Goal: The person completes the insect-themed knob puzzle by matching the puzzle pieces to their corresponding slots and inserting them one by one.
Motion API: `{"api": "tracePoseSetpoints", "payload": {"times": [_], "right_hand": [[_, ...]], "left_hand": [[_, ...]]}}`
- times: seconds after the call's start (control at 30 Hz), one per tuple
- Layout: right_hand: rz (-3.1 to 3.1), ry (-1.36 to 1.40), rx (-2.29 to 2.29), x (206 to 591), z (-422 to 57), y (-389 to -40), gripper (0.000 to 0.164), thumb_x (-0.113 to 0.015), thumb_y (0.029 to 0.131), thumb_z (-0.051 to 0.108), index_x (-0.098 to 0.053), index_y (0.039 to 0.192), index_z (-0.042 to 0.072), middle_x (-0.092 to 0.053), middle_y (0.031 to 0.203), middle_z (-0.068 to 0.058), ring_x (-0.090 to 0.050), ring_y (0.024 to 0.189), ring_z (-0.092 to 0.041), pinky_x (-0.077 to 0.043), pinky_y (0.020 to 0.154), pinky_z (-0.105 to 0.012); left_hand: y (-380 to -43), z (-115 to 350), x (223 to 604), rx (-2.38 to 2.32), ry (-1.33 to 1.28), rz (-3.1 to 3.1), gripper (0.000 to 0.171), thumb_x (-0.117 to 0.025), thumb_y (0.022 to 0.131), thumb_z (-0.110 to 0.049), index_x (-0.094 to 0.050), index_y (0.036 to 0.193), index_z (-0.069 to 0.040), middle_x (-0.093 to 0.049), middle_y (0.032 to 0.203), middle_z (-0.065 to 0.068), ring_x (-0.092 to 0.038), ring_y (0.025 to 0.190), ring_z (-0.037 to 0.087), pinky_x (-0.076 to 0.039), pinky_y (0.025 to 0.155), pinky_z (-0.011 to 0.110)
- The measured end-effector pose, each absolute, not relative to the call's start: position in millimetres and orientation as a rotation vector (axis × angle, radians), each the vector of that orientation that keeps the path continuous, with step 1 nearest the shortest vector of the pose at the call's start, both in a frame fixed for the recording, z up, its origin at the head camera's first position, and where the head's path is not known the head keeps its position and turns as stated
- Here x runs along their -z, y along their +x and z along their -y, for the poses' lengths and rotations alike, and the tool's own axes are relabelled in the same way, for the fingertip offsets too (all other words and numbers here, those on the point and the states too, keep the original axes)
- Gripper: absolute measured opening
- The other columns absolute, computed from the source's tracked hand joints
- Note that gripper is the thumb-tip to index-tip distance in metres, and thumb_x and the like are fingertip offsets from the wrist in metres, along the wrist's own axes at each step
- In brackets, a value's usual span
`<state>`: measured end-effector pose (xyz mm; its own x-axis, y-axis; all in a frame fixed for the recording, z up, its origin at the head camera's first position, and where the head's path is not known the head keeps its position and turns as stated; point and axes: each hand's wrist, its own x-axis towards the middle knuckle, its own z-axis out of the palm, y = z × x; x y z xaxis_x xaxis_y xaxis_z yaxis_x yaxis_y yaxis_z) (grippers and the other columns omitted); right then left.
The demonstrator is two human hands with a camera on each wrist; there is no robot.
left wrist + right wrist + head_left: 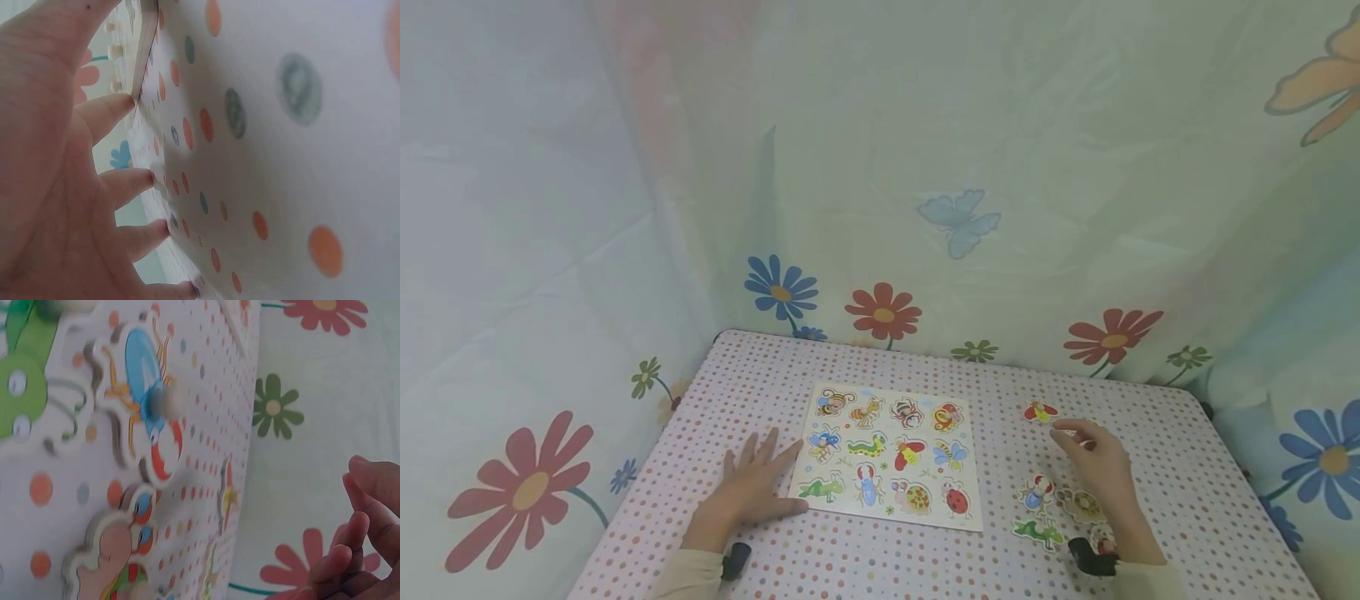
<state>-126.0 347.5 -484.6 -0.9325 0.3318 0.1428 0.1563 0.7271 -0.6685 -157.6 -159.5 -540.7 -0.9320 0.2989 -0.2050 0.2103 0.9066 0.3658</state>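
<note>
My left hand (748, 487) lies with fingers spread on the table, left of a peg puzzle board (886, 527) printed with insects. Its thumb and forefinger are at the board's left edge; in the left wrist view, pale knobs (114, 51) stand above the board. Over the loose pieces at the right hovers my right hand (1097, 467), fingers loosely curled, thumb and forefinger tips close together, no piece between them. Beneath and around it are a blue stag beetle piece (142, 359), a green grasshopper piece (1037, 532), a ladybug-like piece (103, 550) and a red-winged insect piece (1040, 411).
The table's dotted cloth (760, 367) extends around the board. Behind it stands a curtain (850, 208) printed with flowers and butterflies. More loose pieces are partly hidden by the right hand and wrist.
</note>
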Motion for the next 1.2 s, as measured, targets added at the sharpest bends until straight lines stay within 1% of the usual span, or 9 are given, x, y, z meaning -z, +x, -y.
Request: {"api": "tracePoseSetpoints", "payload": {"times": [0.17, 0.23, 0.4, 0.43, 0.53, 0.7, 0.83, 1.1, 1.2], "right_hand": [[2.656, -0.477, -1.009, 493, -370, -134, 0.039, -0.062, 0.100, 0.037, -0.067, 0.121, 0.005, -0.057, 0.101, -0.013, -0.048, 0.078, -0.023, -0.042, 0.053, -0.030], [2.636, -0.480, -0.997, 497, -380, -137, 0.037, -0.063, 0.099, 0.036, -0.068, 0.120, 0.005, -0.058, 0.097, -0.012, -0.049, 0.073, -0.022, -0.043, 0.050, -0.034], [2.662, -0.448, -0.955, 502, -406, -148, 0.037, -0.064, 0.099, 0.034, -0.067, 0.119, 0.003, -0.059, 0.096, -0.014, -0.050, 0.066, -0.022, -0.042, 0.045, -0.036], [2.687, -0.448, -0.945, 502, -410, -151, 0.039, -0.062, 0.100, 0.035, -0.066, 0.121, 0.002, -0.059, 0.099, -0.016, -0.051, 0.068, -0.023, -0.043, 0.047, -0.033], [2.719, -0.494, -0.929, 504, -421, -157, 0.041, -0.060, 0.101, 0.034, -0.064, 0.124, 0.000, -0.059, 0.102, -0.019, -0.051, 0.074, -0.024, -0.042, 0.051, -0.031], [2.753, -0.528, -0.948, 506, -430, -165, 0.042, -0.059, 0.101, 0.032, -0.062, 0.126, -0.001, -0.058, 0.103, -0.020, -0.053, 0.080, -0.027, -0.044, 0.056, -0.032], [2.782, -0.504, -0.980, 509, -432, -167, 0.040, -0.061, 0.101, 0.029, -0.064, 0.125, -0.002, -0.060, 0.100, -0.021, -0.053, 0.077, -0.027, -0.044, 0.056, -0.033], [2.869, -0.543, -1.041, 514, -434, -173, 0.044, -0.059, 0.100, 0.032, -0.062, 0.128, -0.001, -0.060, 0.106, -0.023, -0.056, 0.083, -0.031, -0.047, 0.056, -0.032], [2.855, -0.575, -1.148, 518, -442, -172, 0.043, -0.060, 0.099, 0.029, -0.061, 0.129, -0.002, -0.059, 0.105, -0.023, -0.058, 0.078, -0.029, -0.049, 0.053, -0.031]], "left_hand": [[-157, 159, 541, -0.521, 0.387, -2.813, 0.101, -0.072, 0.072, -0.073, -0.037, 0.156, -0.030, -0.013, 0.165, 0.016, -0.003, 0.148, 0.049, 0.002, 0.109, 0.075], [-157, 159, 541, -0.528, 0.386, -2.811, 0.100, -0.072, 0.072, -0.072, -0.037, 0.156, -0.030, -0.013, 0.165, 0.016, -0.004, 0.148, 0.048, 0.002, 0.110, 0.075], [-156, 159, 541, -0.536, 0.376, -2.800, 0.101, -0.072, 0.072, -0.072, -0.037, 0.156, -0.030, -0.013, 0.166, 0.016, -0.003, 0.148, 0.048, 0.002, 0.110, 0.074], [-156, 159, 541, -0.540, 0.374, -2.797, 0.101, -0.072, 0.072, -0.072, -0.037, 0.156, -0.030, -0.013, 0.166, 0.016, -0.003, 0.148, 0.048, 0.002, 0.110, 0.074], [-156, 159, 540, -0.535, 0.373, -2.793, 0.101, -0.072, 0.072, -0.073, -0.036, 0.156, -0.030, -0.012, 0.166, 0.015, -0.003, 0.148, 0.048, 0.002, 0.110, 0.074], [-158, 159, 539, -0.536, 0.385, -2.796, 0.100, -0.072, 0.073, -0.072, -0.036, 0.157, -0.029, -0.011, 0.166, 0.016, -0.002, 0.148, 0.048, 0.002, 0.110, 0.074], [-156, 160, 538, -0.526, 0.397, -2.800, 0.101, -0.071, 0.074, -0.073, -0.035, 0.157, -0.028, -0.010, 0.165, 0.017, -0.002, 0.148, 0.049, 0.003, 0.109, 0.075], [-155, 164, 534, -0.498, 0.421, -2.805, 0.101, -0.068, 0.075, -0.074, -0.033, 0.158, -0.027, -0.009, 0.165, 0.018, -0.002, 0.147, 0.050, 0.002, 0.108, 0.077], [-158, 162, 534, -0.490, 0.440, -2.798, 0.101, -0.068, 0.076, -0.074, -0.031, 0.159, -0.028, -0.008, 0.165, 0.018, -0.001, 0.148, 0.049, 0.002, 0.108, 0.077]]}}
